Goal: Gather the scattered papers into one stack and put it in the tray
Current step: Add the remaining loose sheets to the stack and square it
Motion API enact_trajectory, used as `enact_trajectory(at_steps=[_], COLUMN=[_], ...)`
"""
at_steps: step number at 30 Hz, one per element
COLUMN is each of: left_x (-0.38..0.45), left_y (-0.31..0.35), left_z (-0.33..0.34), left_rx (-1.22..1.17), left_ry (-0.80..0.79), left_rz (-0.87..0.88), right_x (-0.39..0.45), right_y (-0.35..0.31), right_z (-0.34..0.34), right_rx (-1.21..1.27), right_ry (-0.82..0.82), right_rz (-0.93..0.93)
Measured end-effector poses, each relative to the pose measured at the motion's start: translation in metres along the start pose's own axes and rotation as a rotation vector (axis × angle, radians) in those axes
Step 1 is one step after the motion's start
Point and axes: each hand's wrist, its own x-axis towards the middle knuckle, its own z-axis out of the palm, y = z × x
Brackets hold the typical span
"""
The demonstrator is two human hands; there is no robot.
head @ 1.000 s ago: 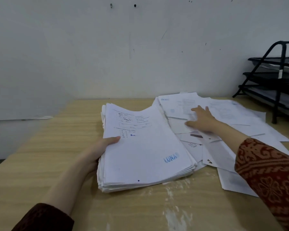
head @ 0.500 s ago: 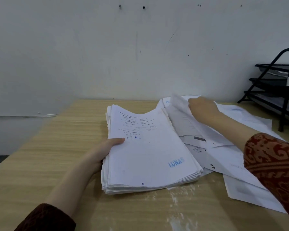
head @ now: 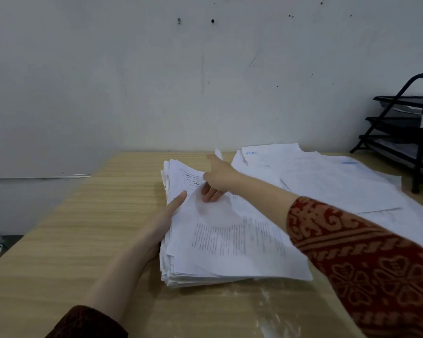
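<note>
A: Where do the papers lie?

B: A thick stack of white printed sheets (head: 220,242) sits near the middle of the light wooden desk (head: 66,240). More loose white sheets (head: 327,181) spread out just to its right, overlapping one another, and their right edge runs out of view.

A: And the hands?

B: The left hand (head: 166,218) lies against the stack's left edge, thumb on top of the upper sheet; the other fingers are hidden under or behind the paper, so I can't tell how they curl. The right hand (head: 217,176) reaches across the far end of the stack, fingers bent around the top sheet (head: 242,245), pinching it. That sheet is blurred and its print is unreadable.

A: The tray?

B: A black metal three-tier tray rack (head: 405,132) stands at the far right of the desk, well apart from the stack and cut off by the frame. Something pale lies in the tiers, too dim to identify.

A: Anything else?

B: A red patterned sleeve (head: 364,259) covers the right forearm, and the grey wall (head: 156,81) shows small dark marks.
</note>
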Motion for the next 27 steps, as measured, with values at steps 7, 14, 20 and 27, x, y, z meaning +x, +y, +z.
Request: enact_trajectory(at_steps=[7,14,20,27], left_x=[0.007,0.024,0.046,0.072], left_y=[-0.004,-0.011,-0.024,-0.043], left_z=[-0.004,-0.010,-0.020,-0.045], left_rx=[0.125,0.065,0.084,0.136], left_ry=[0.044,0.101,0.170,0.182], left_rz=[-0.036,-0.117,-0.126,-0.163], right_x=[-0.005,-0.065,-0.098,-0.091], right_y=[0.012,0.116,0.166,0.165], right_z=[0.013,-0.072,-0.118,-0.114], right_rx=[-0.037,-0.540,-0.636,-0.644], right_ry=[-0.048,0.235,0.322,0.590], right_rz=[-0.184,-0.073,0.286,0.162])
